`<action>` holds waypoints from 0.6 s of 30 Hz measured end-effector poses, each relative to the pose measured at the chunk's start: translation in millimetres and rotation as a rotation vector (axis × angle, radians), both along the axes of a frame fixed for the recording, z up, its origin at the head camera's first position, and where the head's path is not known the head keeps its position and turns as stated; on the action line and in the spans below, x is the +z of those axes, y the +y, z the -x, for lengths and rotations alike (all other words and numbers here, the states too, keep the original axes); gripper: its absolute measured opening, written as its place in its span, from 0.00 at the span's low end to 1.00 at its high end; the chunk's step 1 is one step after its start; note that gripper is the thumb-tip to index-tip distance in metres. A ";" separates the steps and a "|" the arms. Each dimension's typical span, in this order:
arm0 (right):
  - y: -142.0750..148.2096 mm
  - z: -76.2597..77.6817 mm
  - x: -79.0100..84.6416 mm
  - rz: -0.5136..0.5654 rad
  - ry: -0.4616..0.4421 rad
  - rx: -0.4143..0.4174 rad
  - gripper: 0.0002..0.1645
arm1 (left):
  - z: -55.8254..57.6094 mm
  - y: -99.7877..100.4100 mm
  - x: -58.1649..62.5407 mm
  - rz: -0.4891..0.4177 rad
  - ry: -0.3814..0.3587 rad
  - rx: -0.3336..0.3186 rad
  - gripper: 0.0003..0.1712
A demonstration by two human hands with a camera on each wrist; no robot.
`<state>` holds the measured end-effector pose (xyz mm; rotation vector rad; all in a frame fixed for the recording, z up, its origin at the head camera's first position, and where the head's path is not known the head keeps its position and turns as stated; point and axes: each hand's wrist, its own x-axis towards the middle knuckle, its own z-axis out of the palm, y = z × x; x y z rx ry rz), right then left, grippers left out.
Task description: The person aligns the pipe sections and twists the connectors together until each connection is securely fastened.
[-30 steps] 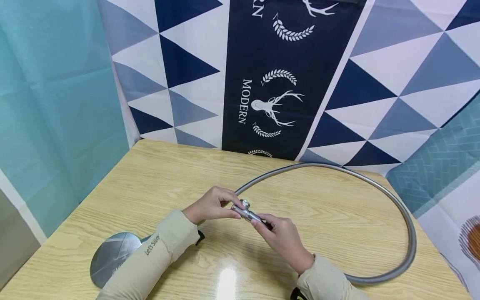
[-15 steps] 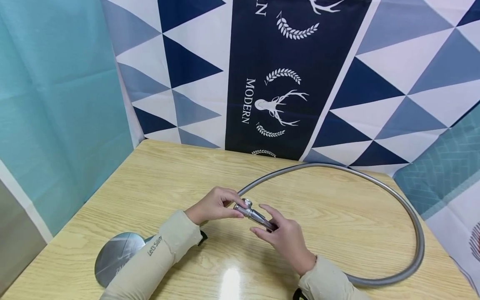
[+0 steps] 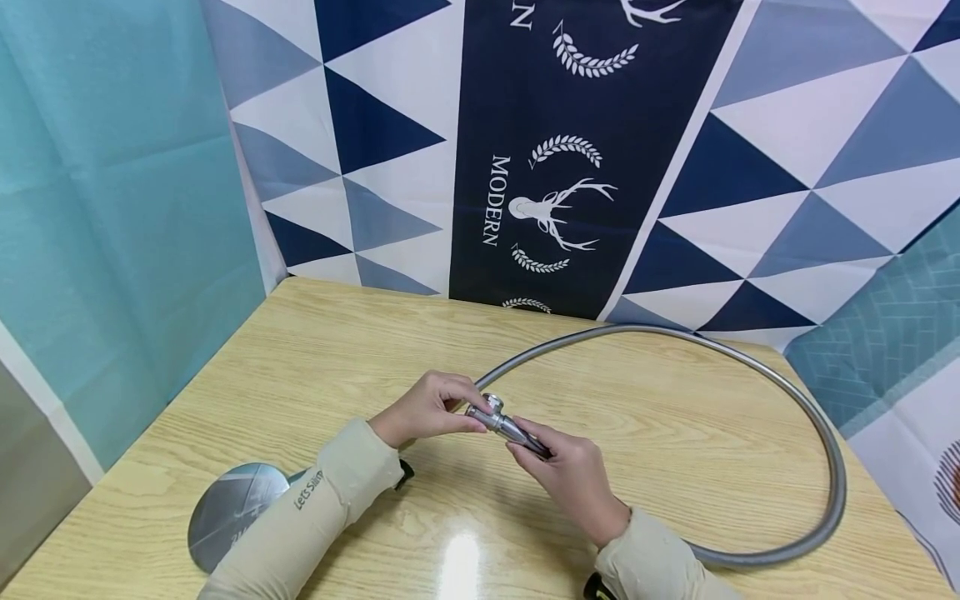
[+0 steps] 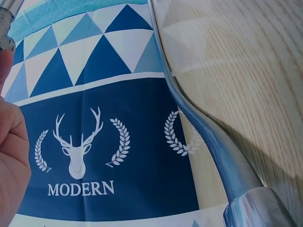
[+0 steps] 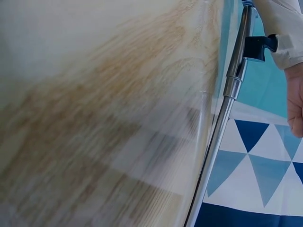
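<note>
A chrome angle valve (image 3: 507, 427) with a short side outlet is held above the table, slanting down to the right. My left hand (image 3: 429, 408) pinches its upper left end between thumb and fingers. On the lower right end, my right hand (image 3: 573, 475) grips the tapered handle, which its fingers partly cover. The left wrist view shows the edge of the left hand (image 4: 13, 151) and a bit of the valve (image 4: 5, 23) at the left border. In the right wrist view, part of the left hand (image 5: 295, 101) appears at the right edge.
A silver hose (image 3: 831, 450) loops across the table (image 3: 360, 333) behind and right of my hands. A round shower head (image 3: 228, 517) lies at the left, partly under the left sleeve. A patterned cloth (image 3: 390, 158) hangs along the back edge.
My right thumb and fingers spread off the valve's handle half a second ago, and now they have closed on it again. The left hand keeps its pinch. The view has shifted slightly.
</note>
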<state>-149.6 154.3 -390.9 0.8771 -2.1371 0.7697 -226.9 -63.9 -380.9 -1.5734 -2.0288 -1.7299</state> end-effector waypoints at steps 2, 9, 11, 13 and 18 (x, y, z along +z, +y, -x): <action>0.3 -0.4 -0.3 -0.009 -0.004 -0.005 0.18 | -0.1 0.1 -0.2 0.003 -0.003 0.002 0.10; 0.7 -2.4 0.9 -0.033 -0.047 -0.042 0.15 | 1.0 0.7 -1.7 0.005 0.001 -0.006 0.09; 0.5 -2.7 1.9 -0.037 -0.065 -0.049 0.14 | 1.3 0.5 -1.8 0.001 0.001 -0.014 0.09; 0.3 -2.9 2.3 -0.041 -0.084 -0.052 0.13 | 1.3 0.2 -1.7 -0.003 0.006 -0.020 0.08; -0.3 -3.0 3.1 -0.047 -0.111 -0.054 0.13 | 0.6 -0.3 -1.6 -0.009 0.000 -0.035 0.08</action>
